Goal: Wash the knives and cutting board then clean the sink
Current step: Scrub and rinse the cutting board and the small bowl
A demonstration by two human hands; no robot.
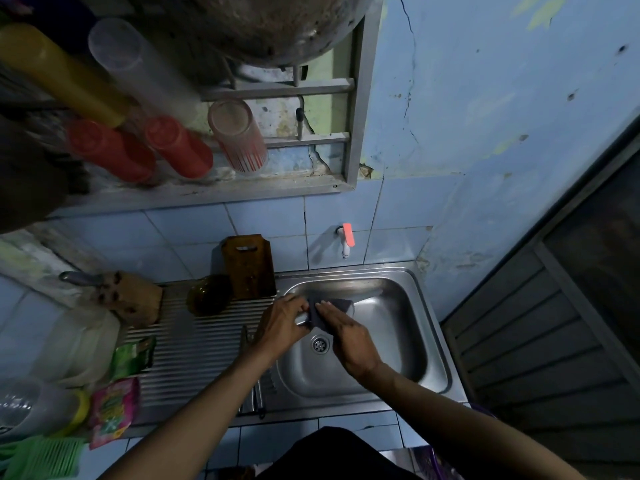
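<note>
Over the steel sink point(434, 344) my left hand point(282, 325) grips the pale handle of a knife point(337, 304), whose dark flat blade points right above the basin. My right hand point(351, 337) lies on the blade with straight fingers pressing on it. Whether a cloth lies between fingers and blade I cannot tell. The brown wooden cutting board point(247, 266) stands upright against the tiled wall behind the drainboard. Other metal knives point(254, 386) lie on the drainboard beside the sink's left edge. The drain point(320, 344) shows between my hands.
A white tap with a red lever point(347, 239) juts from the wall above the basin. On the ribbed drainboard point(194, 358) sit a dark glass bowl point(209, 294), a brown block point(136, 301) and detergent sachets point(116, 412). Cups point(178, 147) hang overhead. A louvred door point(554, 358) stands right.
</note>
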